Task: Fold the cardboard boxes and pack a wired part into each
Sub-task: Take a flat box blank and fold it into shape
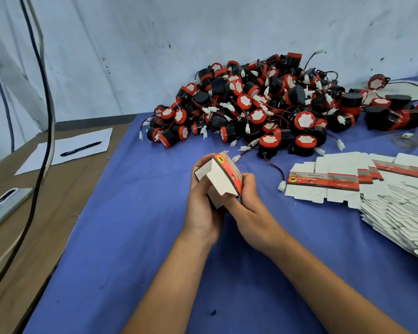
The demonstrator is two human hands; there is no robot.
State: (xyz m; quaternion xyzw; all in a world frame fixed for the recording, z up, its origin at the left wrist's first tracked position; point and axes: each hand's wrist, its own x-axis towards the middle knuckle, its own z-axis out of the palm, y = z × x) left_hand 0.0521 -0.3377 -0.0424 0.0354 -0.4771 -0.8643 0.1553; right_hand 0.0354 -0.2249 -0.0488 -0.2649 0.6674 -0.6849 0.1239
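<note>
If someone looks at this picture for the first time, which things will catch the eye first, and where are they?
The eye goes first to the big pile of black and red wired parts at the back of the blue cloth. Next come the two hands in the middle: the left hand and the right hand both hold a half-folded cardboard box. On the right lies a stack of flat unfolded boxes.

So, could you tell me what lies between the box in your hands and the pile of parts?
In the head view, mostly bare blue cloth separates the box from the pile; only a stray white connector on its red-black wire lies there.
</note>
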